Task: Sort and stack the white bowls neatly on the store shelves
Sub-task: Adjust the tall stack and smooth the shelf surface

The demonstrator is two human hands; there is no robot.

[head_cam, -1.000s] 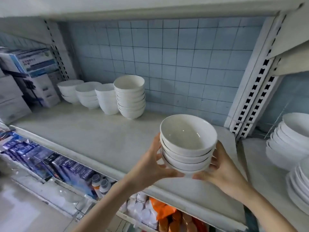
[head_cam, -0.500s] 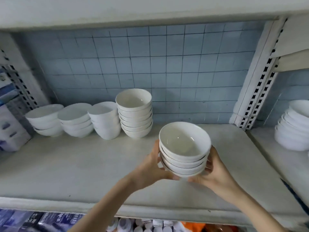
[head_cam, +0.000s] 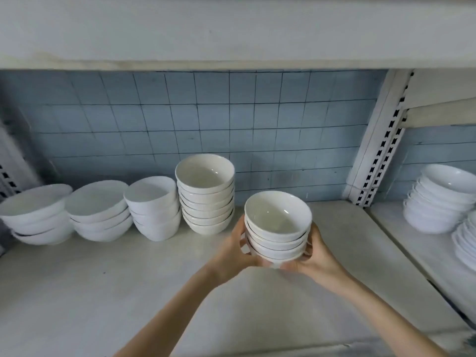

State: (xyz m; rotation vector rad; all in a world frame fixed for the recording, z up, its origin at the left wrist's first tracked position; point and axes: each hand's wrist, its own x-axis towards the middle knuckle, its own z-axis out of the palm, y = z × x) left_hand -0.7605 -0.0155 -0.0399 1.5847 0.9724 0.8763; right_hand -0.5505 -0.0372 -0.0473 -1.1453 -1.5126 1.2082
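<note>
Left hand (head_cam: 233, 251) and right hand (head_cam: 318, 258): both curled round the lower bowls of a small stack of white bowls (head_cam: 277, 228), one hand on each side, fingertips under the base. The stack looks like four bowls nested, mouths up, top bowl empty. Whether its base touches the shelf cannot be told.

Position: the held stack sits over the shelf (head_cam: 128, 292), toward the back, just to the right of the tall stack (head_cam: 206, 194) and slightly in front of it. A narrow gap shows between the two; no contact.

Edges and room:
- Open shelf surface to the right of the held stack, up to the slotted post (head_cam: 378, 143).
- Wide bare surface in front, out to the shelf's front edge.
- Tiled wall (head_cam: 206, 119) closes the back; the upper shelf (head_cam: 231, 29) overhangs well above the bowl rims.

Containers:
- Tall stack: about six nested bowls, upright, top one empty.
- Left of it, in a row along the back: a deeper stack (head_cam: 154, 207), then two stacks of wider bowls (head_cam: 99, 211) (head_cam: 36, 213), each leaning a little, neighbours close or touching.
- Beyond the post, on the side shelf (head_cam: 422, 253): another bowl stack (head_cam: 443, 199) and plates (head_cam: 466, 240) at the frame edge.
</note>
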